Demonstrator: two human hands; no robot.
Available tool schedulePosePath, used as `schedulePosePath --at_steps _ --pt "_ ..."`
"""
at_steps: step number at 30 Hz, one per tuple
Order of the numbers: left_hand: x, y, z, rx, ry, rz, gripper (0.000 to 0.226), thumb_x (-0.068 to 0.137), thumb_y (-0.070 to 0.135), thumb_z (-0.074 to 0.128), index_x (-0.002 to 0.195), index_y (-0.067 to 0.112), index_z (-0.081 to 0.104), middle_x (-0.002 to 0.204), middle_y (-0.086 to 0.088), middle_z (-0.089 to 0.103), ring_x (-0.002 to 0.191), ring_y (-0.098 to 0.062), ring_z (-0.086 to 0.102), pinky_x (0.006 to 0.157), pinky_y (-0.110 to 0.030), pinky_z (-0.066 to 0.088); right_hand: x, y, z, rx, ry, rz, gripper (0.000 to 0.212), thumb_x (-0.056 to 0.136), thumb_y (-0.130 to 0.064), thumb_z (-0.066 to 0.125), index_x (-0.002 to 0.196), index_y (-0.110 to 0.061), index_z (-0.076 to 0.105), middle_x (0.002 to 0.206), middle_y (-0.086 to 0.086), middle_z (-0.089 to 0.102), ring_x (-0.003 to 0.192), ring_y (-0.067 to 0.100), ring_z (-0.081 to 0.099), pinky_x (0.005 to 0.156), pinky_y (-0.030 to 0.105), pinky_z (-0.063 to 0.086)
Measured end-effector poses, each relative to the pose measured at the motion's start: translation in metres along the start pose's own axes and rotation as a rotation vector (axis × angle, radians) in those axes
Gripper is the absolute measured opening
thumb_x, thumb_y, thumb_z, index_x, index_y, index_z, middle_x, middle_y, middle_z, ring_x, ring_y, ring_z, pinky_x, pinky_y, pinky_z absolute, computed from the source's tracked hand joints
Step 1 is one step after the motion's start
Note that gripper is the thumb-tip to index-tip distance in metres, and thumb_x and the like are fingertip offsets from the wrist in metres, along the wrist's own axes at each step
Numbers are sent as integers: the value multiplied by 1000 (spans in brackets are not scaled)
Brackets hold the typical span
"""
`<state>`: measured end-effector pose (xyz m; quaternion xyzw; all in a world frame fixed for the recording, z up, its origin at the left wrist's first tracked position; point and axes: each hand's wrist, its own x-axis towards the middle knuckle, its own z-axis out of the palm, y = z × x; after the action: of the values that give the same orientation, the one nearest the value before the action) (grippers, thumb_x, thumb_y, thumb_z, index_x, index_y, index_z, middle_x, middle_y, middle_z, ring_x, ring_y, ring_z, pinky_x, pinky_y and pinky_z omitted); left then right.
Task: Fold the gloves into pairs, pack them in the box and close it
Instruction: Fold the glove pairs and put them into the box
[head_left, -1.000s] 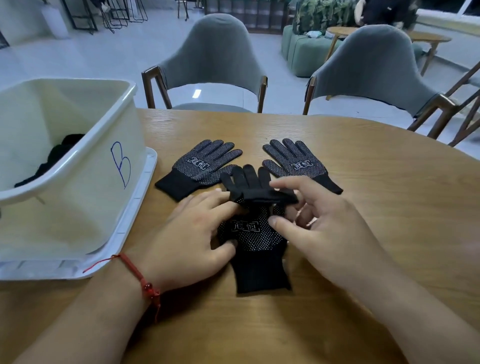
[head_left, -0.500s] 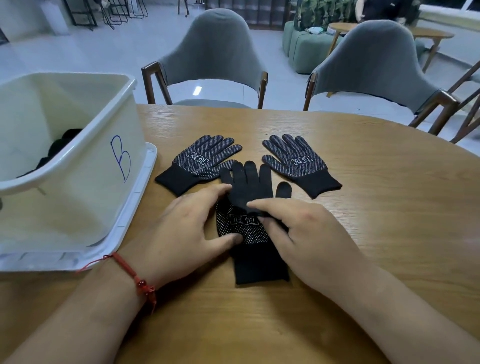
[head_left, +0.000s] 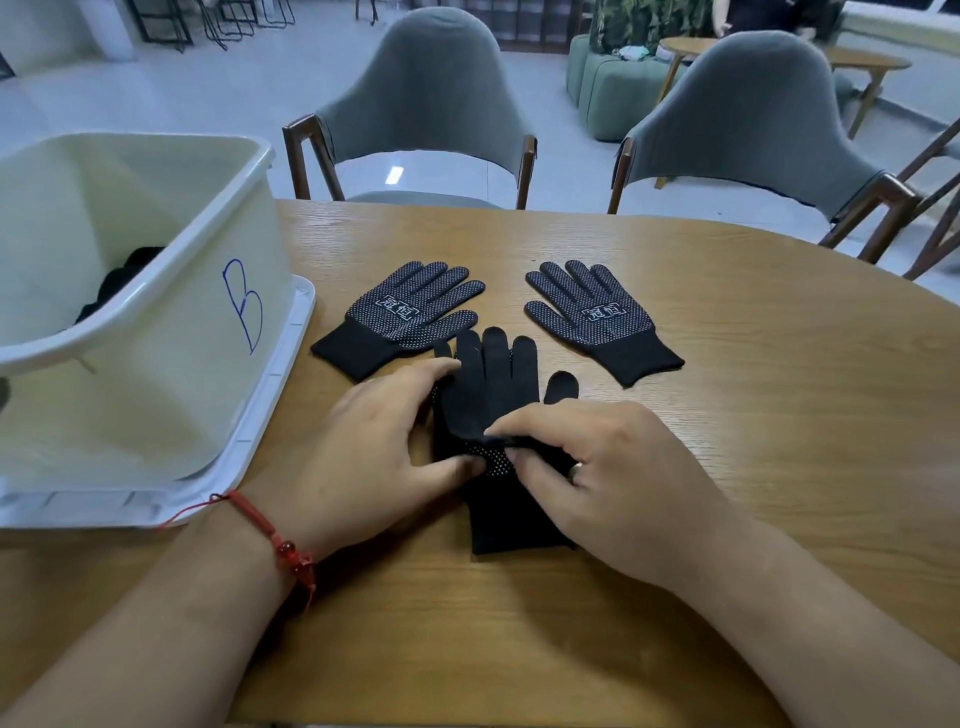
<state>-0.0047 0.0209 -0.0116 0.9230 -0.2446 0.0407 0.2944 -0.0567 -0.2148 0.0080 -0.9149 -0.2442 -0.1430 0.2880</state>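
Two black gloves lie stacked on the wooden table in front of me, fingers pointing away, the upper one back side up over a dotted one. My right hand pinches the upper glove's edge at mid-palm. My left hand rests on the stack's left side, thumb and fingers touching it. Two single dotted gloves lie flat farther back, one on the left and one on the right. The white box marked "B" stands at the left, with dark gloves inside.
The box sits on its white lid, whose rim sticks out toward my left hand. Two grey chairs stand at the table's far edge. Bare wood extends to the right of the gloves.
The upper glove, held folded over a second ago, now lies spread over the lower one. My right hand moved toward me to its mid-palm edge. My left hand stayed at the stack's left side.
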Motion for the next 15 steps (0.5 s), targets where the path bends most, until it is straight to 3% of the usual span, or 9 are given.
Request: schedulePosePath --at_steps 10,15 --pt "-1 4 -1 -9 14 4 89 77 67 67 153 26 46 151 15 54 139 -5 50 117 -39 40 -1 -4 -2 4 32 -41 21 94 -25 62 106 -27 78 87 -14 75 79 10 68 70 39 55" --pt "-1 7 -2 -40 45 4 89 77 56 74 155 25 44 152 17 51 140 0 46 118 -23 34 -2 -4 -4 13 -29 -33 19 94 -25 61 105 -27 77 87 -14 75 80 10 69 71 39 54"
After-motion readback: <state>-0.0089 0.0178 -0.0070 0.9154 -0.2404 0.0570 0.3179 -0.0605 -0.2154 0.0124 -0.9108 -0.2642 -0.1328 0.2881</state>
